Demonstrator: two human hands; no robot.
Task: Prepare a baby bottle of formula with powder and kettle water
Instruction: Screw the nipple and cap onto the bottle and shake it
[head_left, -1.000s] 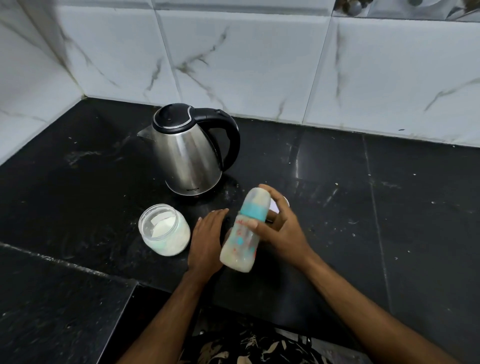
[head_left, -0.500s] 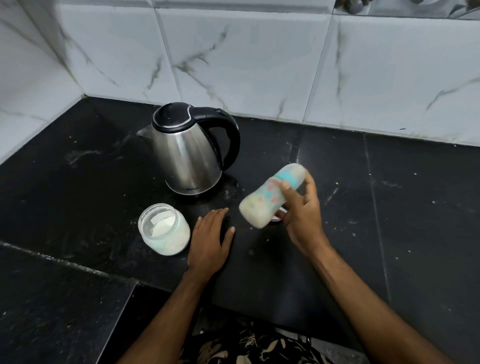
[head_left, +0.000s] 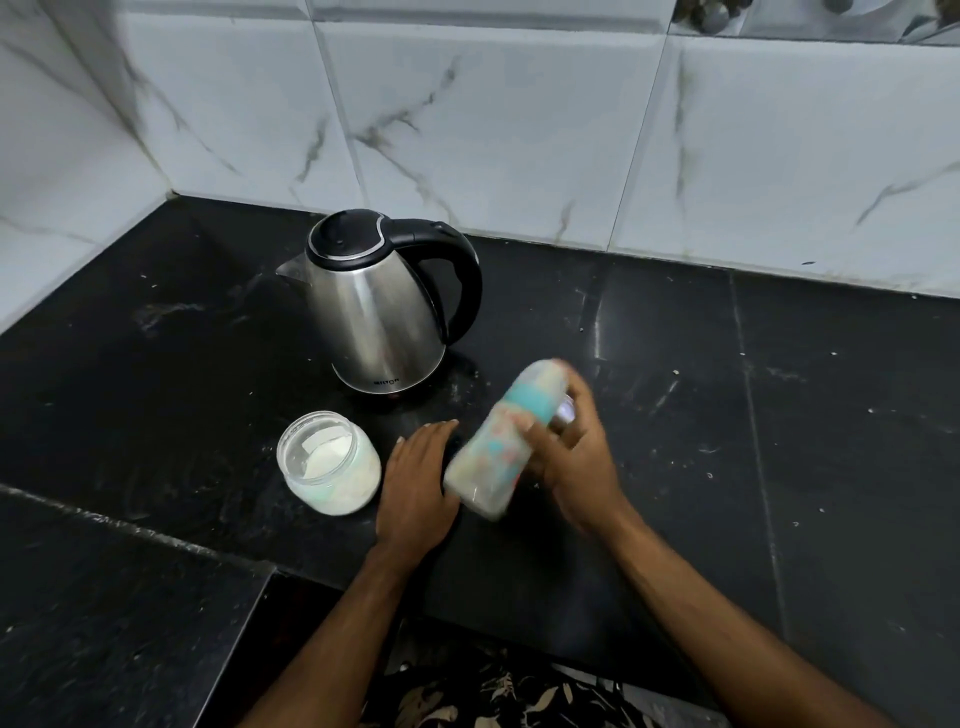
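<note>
Right hand (head_left: 576, 457) grips the tilted bottle (head_left: 498, 447) beside the flat left hand (head_left: 415, 483).

A black stone counter (head_left: 675, 364) carries a steel electric kettle (head_left: 376, 317), an open glass jar of white powder (head_left: 330, 462) just in front, and the left hand (head_left: 415, 483) flat beside the jar.

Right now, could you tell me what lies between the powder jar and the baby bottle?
In the head view, the left hand lies flat on the counter between the powder jar and the baby bottle.
</note>
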